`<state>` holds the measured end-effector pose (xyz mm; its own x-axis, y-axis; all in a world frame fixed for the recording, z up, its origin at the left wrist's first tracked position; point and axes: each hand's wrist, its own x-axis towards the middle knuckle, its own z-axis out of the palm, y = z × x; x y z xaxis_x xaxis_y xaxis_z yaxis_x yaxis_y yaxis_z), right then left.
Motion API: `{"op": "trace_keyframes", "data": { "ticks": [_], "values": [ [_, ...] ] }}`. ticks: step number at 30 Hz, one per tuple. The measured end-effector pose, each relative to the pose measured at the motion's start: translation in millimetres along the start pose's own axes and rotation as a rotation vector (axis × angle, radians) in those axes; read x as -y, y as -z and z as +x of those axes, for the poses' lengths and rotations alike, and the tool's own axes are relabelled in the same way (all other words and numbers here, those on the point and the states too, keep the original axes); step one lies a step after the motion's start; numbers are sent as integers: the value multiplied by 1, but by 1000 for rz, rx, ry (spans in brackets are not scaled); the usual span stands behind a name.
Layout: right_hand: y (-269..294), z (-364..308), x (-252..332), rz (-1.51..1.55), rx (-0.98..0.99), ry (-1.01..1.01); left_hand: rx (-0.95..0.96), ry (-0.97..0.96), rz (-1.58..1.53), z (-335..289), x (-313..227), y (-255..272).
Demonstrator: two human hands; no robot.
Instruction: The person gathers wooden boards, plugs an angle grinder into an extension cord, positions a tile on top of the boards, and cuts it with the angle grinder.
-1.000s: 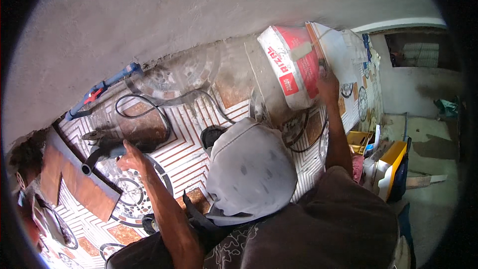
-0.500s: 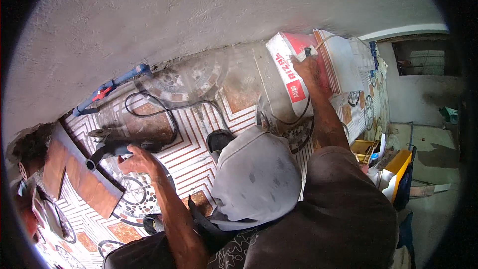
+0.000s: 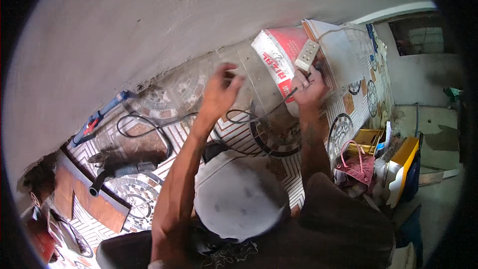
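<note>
My right hand (image 3: 309, 88) is closed round a black power cord (image 3: 293, 92), beside a white multi-socket power strip (image 3: 307, 55). The strip lies tilted at my fingertips, in front of a red and white sack (image 3: 273, 56); whether a plug sits in it is hidden. My left hand (image 3: 221, 89), somewhat blurred, hovers above the floor near the wall with thumb and fingers apart and nothing in it. A dark power tool (image 3: 124, 170), resembling an angle grinder with a side handle, lies on the floor at the left.
Along the wall runs a blue pipe (image 3: 107, 109) with a red valve. Brown tile pieces (image 3: 94, 204) lie at the left. Panels (image 3: 336, 52) lean behind the sack. A pink bag (image 3: 356, 172) and a yellow box (image 3: 404, 162) stand at the right. Rounded grey cloth (image 3: 241, 197) fills the lower middle.
My left hand has left the power tool and moved up and right. My right hand has drawn back a little toward me, and the power strip now shows plainly. The view has shifted slightly.
</note>
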<state>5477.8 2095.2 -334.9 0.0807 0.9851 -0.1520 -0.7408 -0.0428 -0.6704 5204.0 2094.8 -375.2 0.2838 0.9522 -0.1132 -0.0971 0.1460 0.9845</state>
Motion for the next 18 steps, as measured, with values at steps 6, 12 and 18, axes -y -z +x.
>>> {"op": "trace_keyframes", "data": {
  "ticks": [6, 12, 18],
  "values": [
    [45, -1, -25, 86, 26, -22, 194, -114, 77, 81, 4, -124],
    [26, -6, -25, 123, -327, 3, 405, 35, -101, 113, 15, -142],
    [6, -11, 6, -219, -337, -115, 345, -253, 161, 125, 14, -133]
  ]
}}
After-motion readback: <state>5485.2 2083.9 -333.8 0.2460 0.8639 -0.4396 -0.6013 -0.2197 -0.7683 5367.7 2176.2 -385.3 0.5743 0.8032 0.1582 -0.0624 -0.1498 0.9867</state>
